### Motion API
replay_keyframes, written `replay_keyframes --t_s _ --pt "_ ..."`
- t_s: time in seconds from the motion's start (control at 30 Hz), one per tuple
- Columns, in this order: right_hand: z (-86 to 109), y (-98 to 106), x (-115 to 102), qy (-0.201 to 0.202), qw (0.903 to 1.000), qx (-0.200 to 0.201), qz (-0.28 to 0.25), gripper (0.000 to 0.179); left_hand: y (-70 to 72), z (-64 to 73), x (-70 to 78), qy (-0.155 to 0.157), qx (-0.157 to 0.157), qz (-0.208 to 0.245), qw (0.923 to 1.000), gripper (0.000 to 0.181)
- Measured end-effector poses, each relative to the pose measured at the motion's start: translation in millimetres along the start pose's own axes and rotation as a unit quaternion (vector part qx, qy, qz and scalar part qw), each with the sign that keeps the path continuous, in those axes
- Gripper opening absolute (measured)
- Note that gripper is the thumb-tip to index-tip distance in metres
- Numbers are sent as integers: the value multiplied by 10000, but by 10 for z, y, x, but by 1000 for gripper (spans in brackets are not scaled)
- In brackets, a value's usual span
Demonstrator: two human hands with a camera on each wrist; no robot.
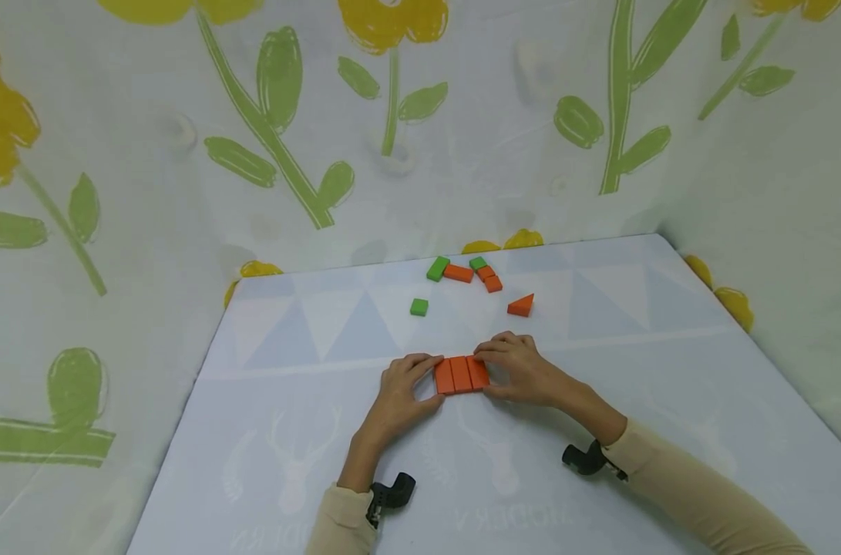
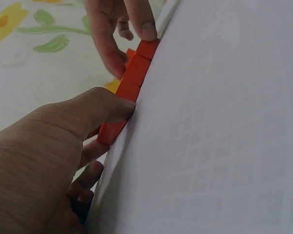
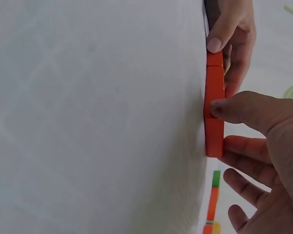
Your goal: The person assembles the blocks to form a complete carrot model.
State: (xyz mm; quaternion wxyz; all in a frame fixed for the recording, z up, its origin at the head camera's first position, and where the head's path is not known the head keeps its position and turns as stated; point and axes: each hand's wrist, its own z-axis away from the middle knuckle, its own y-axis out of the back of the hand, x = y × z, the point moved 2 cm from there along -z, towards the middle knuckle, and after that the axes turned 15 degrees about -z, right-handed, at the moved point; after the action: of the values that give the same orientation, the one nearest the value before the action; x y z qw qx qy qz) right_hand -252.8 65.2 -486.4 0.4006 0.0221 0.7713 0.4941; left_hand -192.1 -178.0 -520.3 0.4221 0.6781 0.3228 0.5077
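Three orange rectangular blocks (image 1: 461, 375) lie side by side on the table in the head view, long sides together. My left hand (image 1: 401, 397) holds the leftmost block, thumb on its near end and fingertips at its far end. On the other side, my right hand (image 1: 520, 368) grips the rightmost block, with the thumb at the near end and the fingers at the far corner. In the left wrist view the left thumb (image 2: 118, 110) presses the near face of the orange row (image 2: 129, 80). The right wrist view shows the right thumb (image 3: 224, 108) against that same face.
Beyond the hands lie a green square block (image 1: 419, 307) and an orange triangular block (image 1: 521, 305). Farther back, a green block (image 1: 438, 268), an orange block (image 1: 458, 273) and several smaller pieces sit near the table's far edge. A flowered cloth (image 1: 462, 177) hangs behind the table.
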Motion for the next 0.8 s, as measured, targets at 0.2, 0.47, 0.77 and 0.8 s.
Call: replay_keyframes --t_s 0.2,0.47,0.77,0.8 --pt "-31 33 15 -208 9997 -98 15 48 5 -13 -4 -28 32 35 10000 59" --pt "-278 340 125 -527 9958 697 267 36 2 -3 5 28 24 59 10000 59" --pt "-817 663 514 -1740 9722 1308 866 39 -25 -1 -6 -1 103 42 9999 59" --pt "-867 666 570 -1909 9693 1235 933 41 -35 3 -5 17 110 63 9999 59"
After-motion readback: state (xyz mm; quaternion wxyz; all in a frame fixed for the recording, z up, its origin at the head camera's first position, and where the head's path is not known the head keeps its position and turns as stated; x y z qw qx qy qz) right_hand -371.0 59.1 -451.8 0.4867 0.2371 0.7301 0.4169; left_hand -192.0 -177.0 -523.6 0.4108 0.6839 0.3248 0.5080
